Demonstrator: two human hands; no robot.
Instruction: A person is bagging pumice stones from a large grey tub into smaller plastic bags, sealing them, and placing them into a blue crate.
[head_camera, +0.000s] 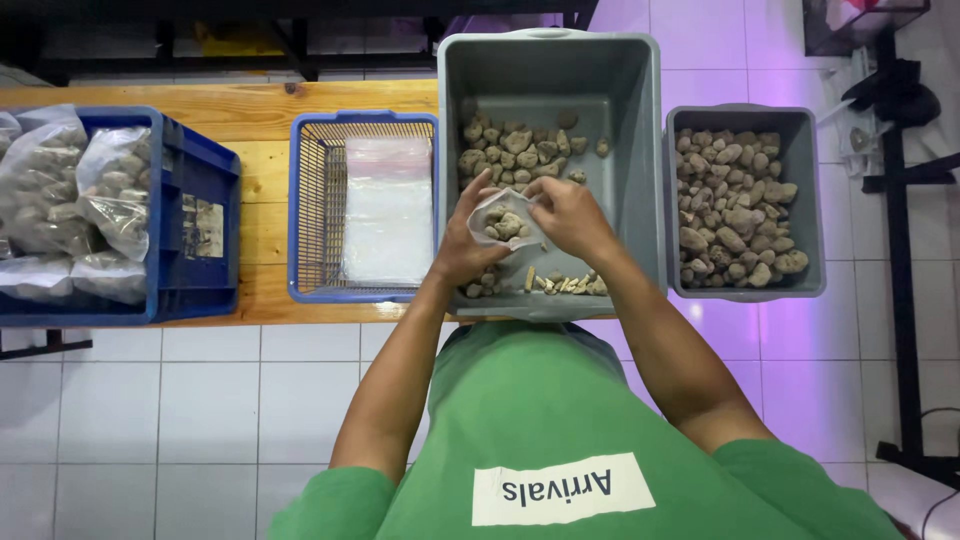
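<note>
- One wooden bench (255, 150) runs across the frame from 9 o'clock to the centre, its bare planks showing between the containers
- One large grey tub (640, 150) stands at 12 o'clock, the biggest of four containers; a loose heap of pale stones (515, 148), too many to count, lies at its far end, and a thin row of smaller bits (565, 285) lies along its near wall
- One dark blue crate (200, 215) sits at 9 o'clock; it holds at least four filled clear bags of stones (60, 185), bunched so that an exact count cannot be made
- One blue wire basket (315, 200) stands between the crate and the tub, at about 10 o'clock; inside lies one flat stack of empty clear bags (388, 210)
- One smaller grey tub (810, 200) stands at 3 o'clock, just beside the large one, filled nearly wall to wall with stones, dozens at a glance
- Two hands meet over the middle of the large tub; the left hand (462, 245) has its fingers curled and clamped on the left edge of the bag; the right hand (570, 215) pinches the bag's right edge, fingers drawn together on the plastic
- One small clear bag (508, 222) hangs between both hands at the centre, mouth held apart, with about five or six stones visible inside
</note>
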